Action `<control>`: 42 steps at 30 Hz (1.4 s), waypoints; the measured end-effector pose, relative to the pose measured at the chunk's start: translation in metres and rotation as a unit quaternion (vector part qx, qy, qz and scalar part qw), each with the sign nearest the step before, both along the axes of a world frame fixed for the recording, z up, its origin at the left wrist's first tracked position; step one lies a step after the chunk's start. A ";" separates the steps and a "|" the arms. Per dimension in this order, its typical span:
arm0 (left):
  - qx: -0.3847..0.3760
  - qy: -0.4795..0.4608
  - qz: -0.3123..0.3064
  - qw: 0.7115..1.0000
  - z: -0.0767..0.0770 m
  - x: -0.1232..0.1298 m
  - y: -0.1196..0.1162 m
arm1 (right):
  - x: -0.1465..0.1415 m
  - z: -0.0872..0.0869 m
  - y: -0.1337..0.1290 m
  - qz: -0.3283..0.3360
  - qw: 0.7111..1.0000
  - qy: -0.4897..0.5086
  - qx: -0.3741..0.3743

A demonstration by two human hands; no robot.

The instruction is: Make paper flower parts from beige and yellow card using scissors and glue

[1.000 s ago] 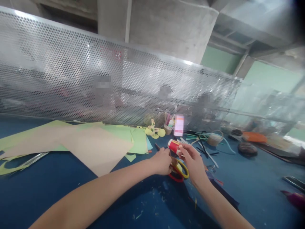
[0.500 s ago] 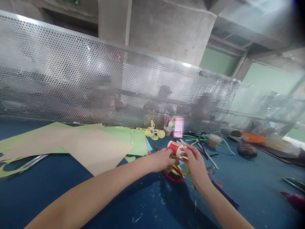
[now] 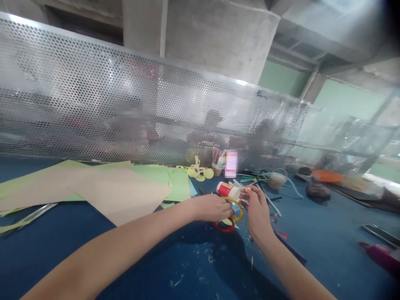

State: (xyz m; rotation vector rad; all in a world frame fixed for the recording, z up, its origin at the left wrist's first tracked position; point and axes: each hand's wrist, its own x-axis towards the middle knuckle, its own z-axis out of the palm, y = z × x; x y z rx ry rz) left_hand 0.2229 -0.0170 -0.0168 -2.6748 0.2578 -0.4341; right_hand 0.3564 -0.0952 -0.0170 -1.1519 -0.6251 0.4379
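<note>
Scissors with a yellow handle loop [image 3: 239, 209] and a red loop sit at the middle of the blue table. My left hand [image 3: 214, 207] lies over them, its fingers closed round the part by the loops, and a dark blade tip shows beyond it. Just behind is a white bottle with a red label [image 3: 225, 190], tilted on its side. My right hand [image 3: 256, 206] is at the bottle's right end, thumb and fingers pinched together; a small pale thing between them is too small to name. Whether these fingers touch the bottle is unclear.
Large green and beige paper sheets [image 3: 125, 191] cover the left. Yellow cut-outs [image 3: 200, 173], a cup of sticks [image 3: 218, 166] and an upright phone [image 3: 231, 163] stand behind. Pipe cleaners, a small basket [image 3: 277, 180] and an orange item [image 3: 328, 176] lie right. Perforated metal screen [image 3: 175, 112] at back.
My right hand's fingertips have drawn together and slightly back from the bottle's end. My left hand lies flatter over the scissors, whose loops have turned a little. The whole view has shifted slightly.
</note>
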 end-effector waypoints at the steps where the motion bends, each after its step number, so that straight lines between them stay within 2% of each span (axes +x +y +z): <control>1: 0.006 0.001 -0.006 1.000 0.003 -0.001 -0.001 | 0.001 0.000 0.000 -0.009 1.000 0.003 0.001; 6: 0.076 -0.015 -0.026 0.997 0.016 -0.009 -0.003 | 0.006 -0.005 0.002 -0.011 0.999 -0.022 -0.033; 10: 0.069 -0.009 0.036 0.997 0.017 -0.017 0.002 | 0.007 -0.012 0.006 0.049 0.986 -0.127 -0.094; 12: 0.063 -0.005 0.060 0.996 0.014 -0.020 0.006 | 0.009 -0.017 0.007 0.084 0.968 -0.199 -0.127; 16: 0.066 0.004 0.064 0.996 0.005 -0.025 0.013 | 0.013 -0.026 0.007 0.121 0.917 -0.336 -0.179; 21: 0.056 0.016 0.070 0.996 -0.004 -0.030 0.015 | 0.014 -0.032 0.005 0.121 0.849 -0.458 -0.234; 24: 0.041 0.020 0.084 0.995 -0.005 -0.033 0.012 | 0.014 -0.033 0.005 0.114 0.817 -0.504 -0.254; 29: 0.005 0.030 0.114 0.993 -0.001 -0.037 0.004 | 0.014 -0.033 0.006 0.104 0.786 -0.552 -0.259; 36: -0.065 0.039 0.140 0.987 -0.001 -0.047 0.002 | 0.013 -0.037 0.006 0.092 0.766 -0.586 -0.249; 39: -0.141 0.017 0.146 0.979 -0.005 -0.054 0.003 | 0.013 -0.038 0.006 0.088 0.762 -0.590 -0.253; 42: -0.245 -0.043 0.146 0.958 -0.006 -0.068 -0.007 | 0.012 -0.038 0.007 0.086 0.758 -0.594 -0.256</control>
